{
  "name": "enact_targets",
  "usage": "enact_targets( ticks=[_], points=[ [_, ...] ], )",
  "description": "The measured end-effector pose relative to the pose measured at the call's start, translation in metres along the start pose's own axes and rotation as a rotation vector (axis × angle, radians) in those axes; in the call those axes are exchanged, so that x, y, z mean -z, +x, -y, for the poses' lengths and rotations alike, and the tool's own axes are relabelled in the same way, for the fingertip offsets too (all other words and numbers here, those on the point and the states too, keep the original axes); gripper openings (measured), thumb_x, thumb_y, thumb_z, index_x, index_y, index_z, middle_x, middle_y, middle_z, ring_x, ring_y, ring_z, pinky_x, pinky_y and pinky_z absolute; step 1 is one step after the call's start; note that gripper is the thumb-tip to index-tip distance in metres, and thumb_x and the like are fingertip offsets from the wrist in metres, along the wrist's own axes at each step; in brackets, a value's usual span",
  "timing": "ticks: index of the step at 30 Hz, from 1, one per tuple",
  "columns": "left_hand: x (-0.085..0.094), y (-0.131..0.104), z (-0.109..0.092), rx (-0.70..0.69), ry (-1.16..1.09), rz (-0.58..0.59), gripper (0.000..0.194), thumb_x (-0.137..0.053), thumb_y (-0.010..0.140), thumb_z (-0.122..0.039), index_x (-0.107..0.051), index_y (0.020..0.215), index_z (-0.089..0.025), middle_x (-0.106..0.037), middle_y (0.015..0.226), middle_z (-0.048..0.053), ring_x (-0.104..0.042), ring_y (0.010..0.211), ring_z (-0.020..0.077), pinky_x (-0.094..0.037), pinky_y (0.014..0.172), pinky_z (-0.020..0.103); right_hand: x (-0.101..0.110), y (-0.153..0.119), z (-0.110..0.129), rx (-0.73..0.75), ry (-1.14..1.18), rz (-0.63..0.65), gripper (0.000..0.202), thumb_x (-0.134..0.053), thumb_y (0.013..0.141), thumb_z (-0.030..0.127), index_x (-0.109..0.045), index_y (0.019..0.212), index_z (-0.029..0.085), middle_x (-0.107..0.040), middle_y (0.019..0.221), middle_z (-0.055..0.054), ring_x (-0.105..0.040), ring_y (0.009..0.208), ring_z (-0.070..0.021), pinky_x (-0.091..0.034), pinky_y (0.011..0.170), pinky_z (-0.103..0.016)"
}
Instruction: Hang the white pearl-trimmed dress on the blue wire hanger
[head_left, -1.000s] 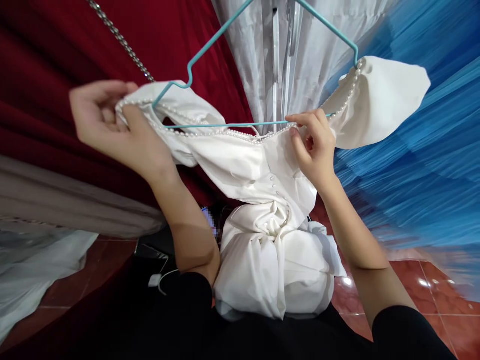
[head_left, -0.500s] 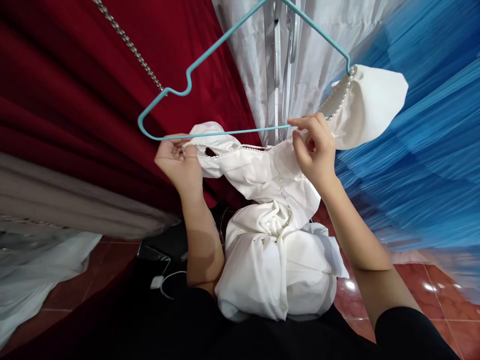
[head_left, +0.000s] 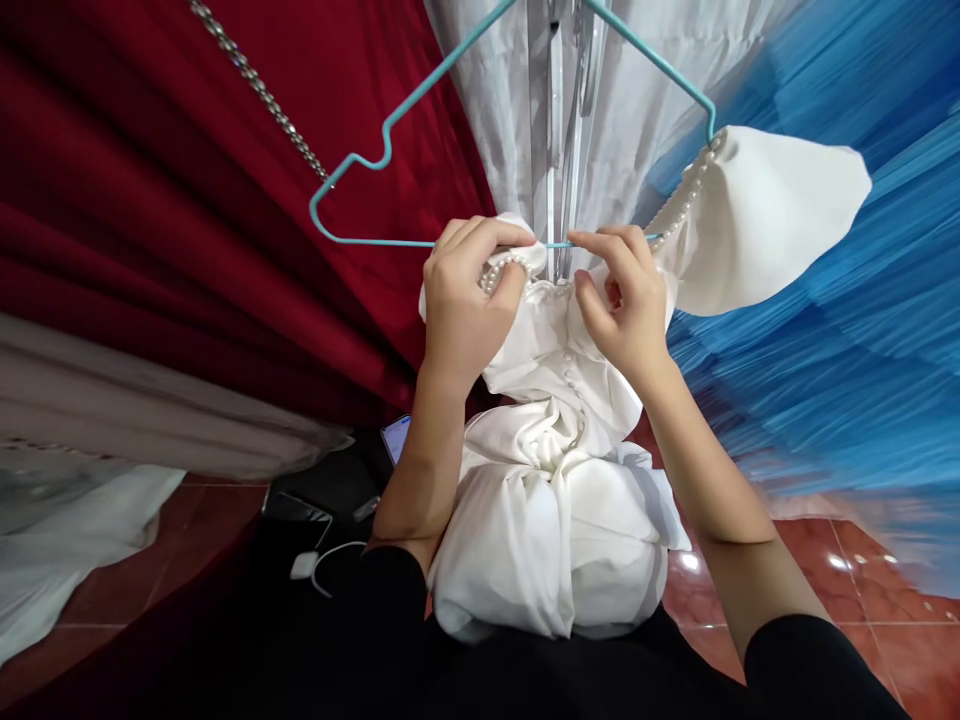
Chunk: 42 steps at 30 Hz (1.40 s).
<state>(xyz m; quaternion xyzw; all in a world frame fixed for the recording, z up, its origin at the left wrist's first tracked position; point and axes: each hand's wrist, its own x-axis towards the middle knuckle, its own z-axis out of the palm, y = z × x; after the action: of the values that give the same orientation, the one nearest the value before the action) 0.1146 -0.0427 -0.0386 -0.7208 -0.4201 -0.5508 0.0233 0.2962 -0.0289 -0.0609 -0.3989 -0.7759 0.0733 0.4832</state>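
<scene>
A white dress (head_left: 517, 540) with pearl-edged shoulder straps lies bunched on the lap, its bodice raised in front of me. The light-blue hanger (head_left: 442, 70) spans above it, and the dress's right puffy sleeve (head_left: 765, 220) hangs from the hanger's right shoulder. My left hand (head_left: 472, 290) grips the pearl-edged left strap (head_left: 517, 265) at the hanger's bottom bar; the hanger's left shoulder carries no strap. My right hand (head_left: 626, 290) is curled on the bar and the bodice's top edge, thumb and index finger bent toward each other. Its inner fingers are partly hidden.
Red drapery (head_left: 225, 240) with a beaded chain (head_left: 259, 85) hangs at left, blue tulle (head_left: 840, 400) at right, white fabric (head_left: 487, 110) behind the hanger. A phone (head_left: 395, 438) and a white plug with cable (head_left: 304, 565) lie on a black surface at lower left.
My left hand has moved right along the hanger's bar, carrying the left strap inward. The hanger has shifted slightly right and its left end has risen. My right hand stays nearly in place.
</scene>
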Motion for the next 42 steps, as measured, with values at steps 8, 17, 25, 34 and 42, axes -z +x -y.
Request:
enact_targets(
  ticks=[8, 17, 25, 34, 42],
  points=[
    [-0.014, -0.005, 0.004, 0.089, 0.019, -0.021, 0.015, -0.063, 0.085, -0.01, -0.064, 0.089, -0.024, -0.066, 0.091, 0.003, -0.055, 0.088, 0.0224, -0.044, 0.09, 0.044, 0.025, 0.022, -0.001, 0.056, -0.12, -0.184, 0.033, -0.046, 0.096, 0.037, -0.057, 0.127, 0.031, -0.053, 0.129, -0.007, -0.059, 0.116, -0.022, -0.057, 0.093, -0.041],
    [-0.014, -0.006, 0.006, 0.037, 0.171, -0.032, 0.032, -0.064, 0.074, 0.002, -0.07, 0.091, -0.025, -0.06, 0.084, 0.003, -0.051, 0.085, 0.0221, -0.041, 0.082, 0.042, 0.059, 0.07, -0.054, 0.264, -0.223, -0.382, 0.045, -0.053, 0.073, -0.004, -0.071, 0.107, 0.019, -0.072, 0.099, -0.004, -0.068, 0.096, -0.0158, -0.052, 0.091, -0.031],
    [-0.011, -0.003, 0.009, 0.029, 0.161, 0.001, 0.03, -0.064, 0.076, 0.002, -0.072, 0.09, -0.024, -0.057, 0.082, 0.003, -0.051, 0.083, 0.0215, -0.04, 0.08, 0.041, 0.078, 0.08, -0.06, 0.1, -0.241, -0.565, 0.033, -0.05, 0.076, -0.005, -0.072, 0.083, 0.019, -0.065, 0.073, 0.0, -0.052, 0.062, -0.0089, -0.035, 0.061, -0.026],
    [-0.001, -0.002, 0.02, 0.06, 0.14, 0.019, 0.019, -0.066, 0.081, -0.006, -0.07, 0.086, -0.025, -0.057, 0.081, 0.003, -0.049, 0.084, 0.0218, -0.039, 0.088, 0.042, 0.09, 0.053, -0.115, -0.067, -0.39, -0.494, 0.024, -0.05, 0.077, 0.006, -0.069, 0.074, 0.02, -0.064, 0.068, 0.0, -0.05, 0.06, -0.0071, -0.032, 0.057, -0.03],
    [-0.01, -0.005, 0.011, 0.027, 0.144, -0.046, 0.029, -0.065, 0.077, 0.0, -0.073, 0.089, -0.025, -0.058, 0.082, 0.002, -0.054, 0.083, 0.0221, -0.042, 0.081, 0.041, 0.078, -0.009, -0.108, 0.244, -0.295, -0.62, 0.036, -0.053, 0.059, 0.002, -0.064, 0.086, 0.022, -0.055, 0.08, -0.006, -0.054, 0.084, -0.0185, -0.043, 0.072, -0.035]
  ],
)
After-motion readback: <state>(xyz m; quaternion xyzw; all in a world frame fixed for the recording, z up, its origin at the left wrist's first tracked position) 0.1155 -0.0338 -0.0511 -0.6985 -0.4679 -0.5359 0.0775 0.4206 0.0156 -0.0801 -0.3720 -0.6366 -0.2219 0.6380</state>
